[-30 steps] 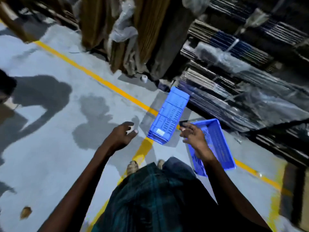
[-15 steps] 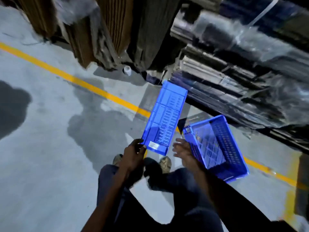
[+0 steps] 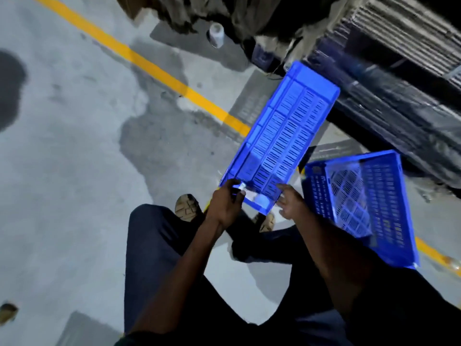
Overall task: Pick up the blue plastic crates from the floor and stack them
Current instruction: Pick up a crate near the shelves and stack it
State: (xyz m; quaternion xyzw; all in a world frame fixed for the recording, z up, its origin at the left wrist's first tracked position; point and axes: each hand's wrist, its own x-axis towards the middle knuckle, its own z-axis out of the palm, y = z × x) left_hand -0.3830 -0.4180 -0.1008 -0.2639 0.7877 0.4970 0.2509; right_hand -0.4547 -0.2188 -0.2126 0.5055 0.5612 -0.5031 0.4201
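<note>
A long blue slotted crate (image 3: 284, 136) lies on the grey floor, running from my feet toward the stacked goods. My left hand (image 3: 225, 203) grips its near left corner, fingers over the rim beside a white label. My right hand (image 3: 290, 202) touches the near right corner with fingers spread around the edge. A second blue crate (image 3: 384, 208) sits open side up to the right, tilted, just beyond my right forearm.
A yellow floor line (image 3: 154, 68) runs diagonally under the long crate. Wrapped dark stacks (image 3: 399, 71) stand close behind both crates. A small white roll (image 3: 216, 34) lies near the stacks. My feet (image 3: 185, 207) stand just below the crate's near end.
I have bent lower toward the floor. Both hands went from hovering apart to the near end of the long crate, the left now closed on its corner.
</note>
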